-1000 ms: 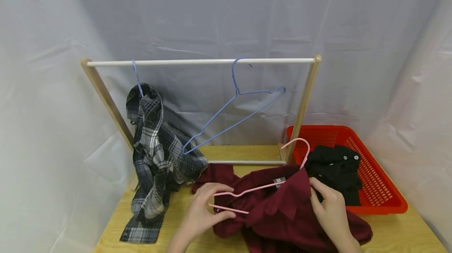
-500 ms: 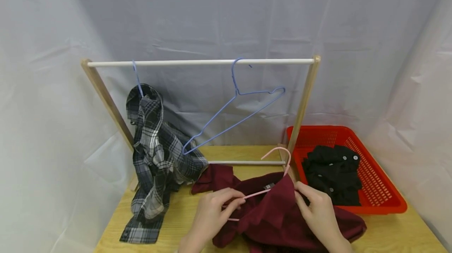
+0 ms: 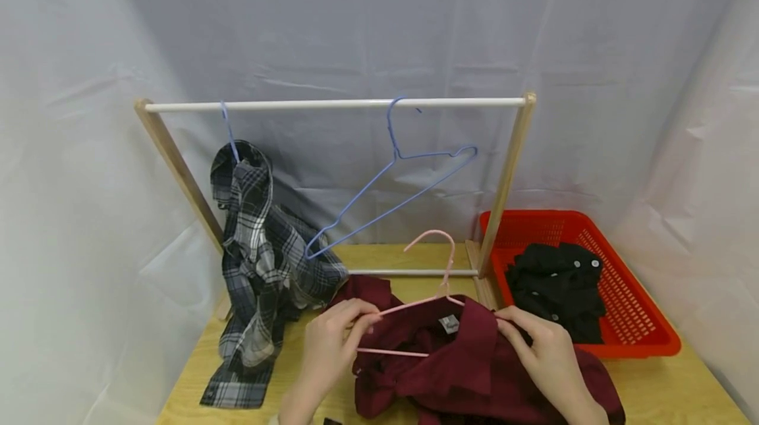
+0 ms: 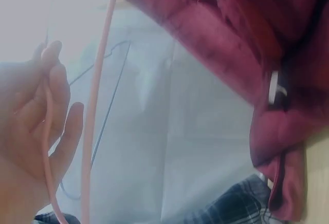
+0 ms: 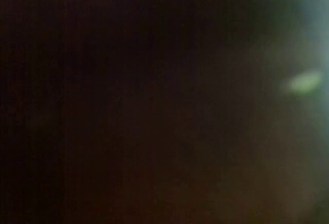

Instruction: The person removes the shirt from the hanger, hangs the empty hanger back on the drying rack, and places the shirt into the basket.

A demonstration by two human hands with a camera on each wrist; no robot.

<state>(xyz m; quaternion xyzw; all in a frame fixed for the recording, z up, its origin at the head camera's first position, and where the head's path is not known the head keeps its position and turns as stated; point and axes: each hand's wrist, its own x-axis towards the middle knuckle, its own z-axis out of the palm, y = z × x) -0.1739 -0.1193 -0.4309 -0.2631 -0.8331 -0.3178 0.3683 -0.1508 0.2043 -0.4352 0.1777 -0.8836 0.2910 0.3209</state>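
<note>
My left hand (image 3: 335, 346) pinches the upper arm of a pink hanger (image 3: 408, 307) near its left end; the left wrist view also shows the hanger (image 4: 92, 116) with my fingers curled on it. The hanger's right part runs inside the collar of a maroon shirt (image 3: 450, 379), and its hook points up and left. A pale label (image 3: 449, 324) shows inside the neck. My right hand (image 3: 544, 352) pinches the shirt's cloth and the hanger's right shoulder under it, right of the collar. The right wrist view is almost wholly dark.
Behind stands a rack with a white rail (image 3: 332, 105). A grey plaid shirt (image 3: 255, 247) hangs at its left, an empty blue hanger (image 3: 391, 161) further right. At the right, a red basket (image 3: 643, 300) holds a black buttoned garment (image 3: 557, 290).
The pink hanger's hook has moved left and now stands more upright. Its left arm has come out further from the collar. My left hand went from loosely spread to pinching the hanger.
</note>
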